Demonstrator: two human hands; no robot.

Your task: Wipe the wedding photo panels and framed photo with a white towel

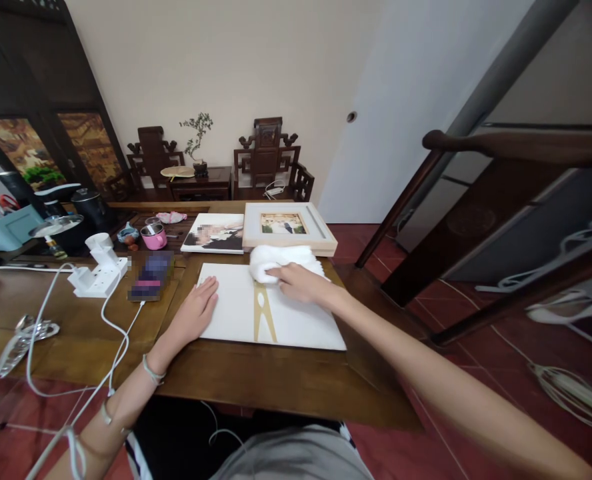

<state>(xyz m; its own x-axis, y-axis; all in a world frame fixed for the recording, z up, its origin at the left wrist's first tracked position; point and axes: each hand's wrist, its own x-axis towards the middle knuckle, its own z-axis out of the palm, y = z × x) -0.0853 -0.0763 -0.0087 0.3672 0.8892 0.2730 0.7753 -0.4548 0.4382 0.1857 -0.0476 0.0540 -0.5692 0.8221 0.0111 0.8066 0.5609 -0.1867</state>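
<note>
A flat white panel (pixel 231 308) with a tan A-shaped mark (pixel 265 320) on it lies on the wooden table in front of me. My left hand (pixel 196 310) rests on the panel's left edge, fingers stretched out. At the panel's far right part, my right hand (pixel 302 283) is closed on a white cloth (pixel 287 256) and presses it against the surface. Part of the cloth is hidden by my fingers. Just beyond, a framed photo (pixel 282 225) in a pale wooden frame and an unframed picture panel (pixel 215 233) lie side by side.
A phone (pixel 151 277) on a cable and a white power strip (pixel 99 275) lie to the left. Farther left are a pink cup (pixel 154 236), a dark pot (pixel 90 208) and a metal tool (pixel 25 341). A wooden chair (pixel 481 207) stands at the right.
</note>
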